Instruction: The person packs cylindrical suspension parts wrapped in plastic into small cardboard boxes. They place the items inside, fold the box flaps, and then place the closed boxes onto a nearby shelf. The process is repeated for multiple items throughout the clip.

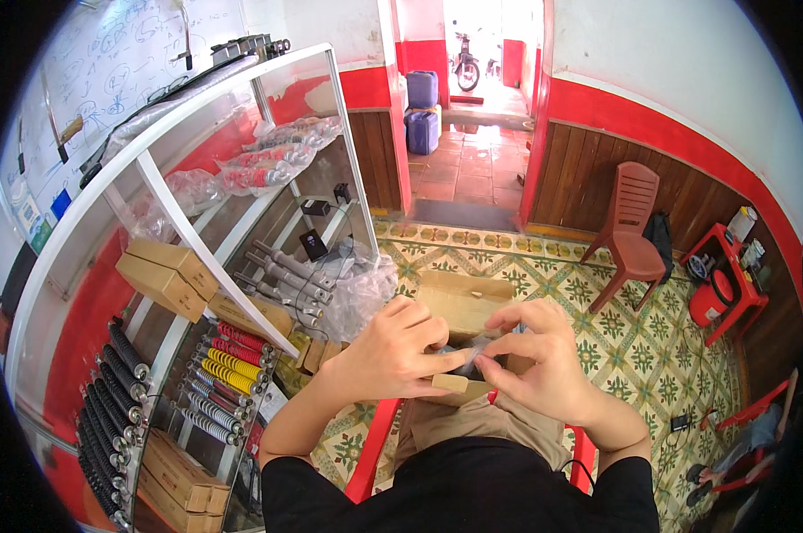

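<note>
An open cardboard box rests at my lap, its far flap raised and a near flap folded out. Over the box, my left hand and my right hand meet at a small piece of clear plastic wrapping. The right thumb and index finger pinch this plastic, and the left fingers hold it from the other side. My hands hide much of the box's inside, so what lies in it cannot be made out clearly.
Left stands a glass display cabinet with shock absorbers, fork tubes and cardboard boxes. On the right are a brown plastic chair, a red stool and a red bucket. Another person's feet show lower right.
</note>
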`<state>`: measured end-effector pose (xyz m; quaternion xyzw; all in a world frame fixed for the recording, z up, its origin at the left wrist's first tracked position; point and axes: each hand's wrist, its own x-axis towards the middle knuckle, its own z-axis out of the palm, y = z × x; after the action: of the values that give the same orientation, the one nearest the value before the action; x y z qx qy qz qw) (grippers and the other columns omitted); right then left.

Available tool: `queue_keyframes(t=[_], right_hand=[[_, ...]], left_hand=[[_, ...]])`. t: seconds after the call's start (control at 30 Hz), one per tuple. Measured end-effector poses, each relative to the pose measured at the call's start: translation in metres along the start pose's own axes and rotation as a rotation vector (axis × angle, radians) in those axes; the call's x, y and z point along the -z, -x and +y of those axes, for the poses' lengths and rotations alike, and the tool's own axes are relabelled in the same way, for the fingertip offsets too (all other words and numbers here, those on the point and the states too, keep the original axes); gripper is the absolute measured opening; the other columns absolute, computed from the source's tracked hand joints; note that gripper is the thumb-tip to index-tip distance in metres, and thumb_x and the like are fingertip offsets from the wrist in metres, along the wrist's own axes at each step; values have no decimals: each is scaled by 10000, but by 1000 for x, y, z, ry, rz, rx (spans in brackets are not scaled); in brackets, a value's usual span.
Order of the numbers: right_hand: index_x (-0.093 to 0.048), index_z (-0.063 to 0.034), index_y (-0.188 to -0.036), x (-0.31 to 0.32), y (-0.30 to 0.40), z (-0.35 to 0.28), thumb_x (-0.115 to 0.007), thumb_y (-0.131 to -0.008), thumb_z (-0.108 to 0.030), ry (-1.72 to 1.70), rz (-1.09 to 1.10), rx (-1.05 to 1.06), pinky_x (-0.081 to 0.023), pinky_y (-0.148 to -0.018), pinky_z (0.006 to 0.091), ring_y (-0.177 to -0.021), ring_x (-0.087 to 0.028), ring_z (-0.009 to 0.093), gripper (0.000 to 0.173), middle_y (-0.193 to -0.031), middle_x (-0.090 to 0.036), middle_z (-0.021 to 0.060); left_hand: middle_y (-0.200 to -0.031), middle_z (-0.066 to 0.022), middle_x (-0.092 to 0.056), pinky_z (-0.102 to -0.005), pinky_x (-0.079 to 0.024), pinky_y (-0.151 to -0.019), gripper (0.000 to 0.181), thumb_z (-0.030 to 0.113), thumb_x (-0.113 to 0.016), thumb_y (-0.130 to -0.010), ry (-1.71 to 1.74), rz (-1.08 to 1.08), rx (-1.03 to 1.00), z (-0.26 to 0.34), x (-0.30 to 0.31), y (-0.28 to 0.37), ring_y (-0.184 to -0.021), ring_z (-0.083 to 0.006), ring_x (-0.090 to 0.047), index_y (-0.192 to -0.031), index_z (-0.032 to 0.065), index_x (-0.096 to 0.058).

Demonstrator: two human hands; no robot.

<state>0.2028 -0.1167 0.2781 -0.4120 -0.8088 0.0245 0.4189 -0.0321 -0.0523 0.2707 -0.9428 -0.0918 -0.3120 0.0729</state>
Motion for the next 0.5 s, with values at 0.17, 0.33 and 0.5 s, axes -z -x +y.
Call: queue_keyframes(t=[0.17, 0.33, 0.5], right_hand=[[-698, -97, -762, 0, -5, -1, -784, -712, -87, 10, -5, -15, -440, -750, 364, -826, -608, 236, 100, -856, -682, 30], [-696, -75, -820, -2, -6, 5, -751, -731, -13, -122, -7, -51, -485, -674, 353, -746, -627, 255, 122, -791, -675, 68], [-712, -64, -901, -8, -8, 8, -749, -732, 27, -153, 85, -82, -496, -681, 351, -755, -653, 240, 196, -801, -691, 66]], left_hand=[[-853, 8, -505, -363, -415, -733, 470, 350, -829, -637, 6, 22, 34, 0, -4, 1, -811, -193, -506, -1060, 191, -701], [-816, 34, -514, -343, -406, -707, 433, 351, -866, -634, -6, 186, -2, -5, -17, 6, -746, -173, -512, -1010, 191, -722], [-850, 41, -532, -344, -410, -725, 437, 308, -857, -635, -127, 191, -24, -2, -22, 2, -784, -178, -520, -1043, 219, -728]])
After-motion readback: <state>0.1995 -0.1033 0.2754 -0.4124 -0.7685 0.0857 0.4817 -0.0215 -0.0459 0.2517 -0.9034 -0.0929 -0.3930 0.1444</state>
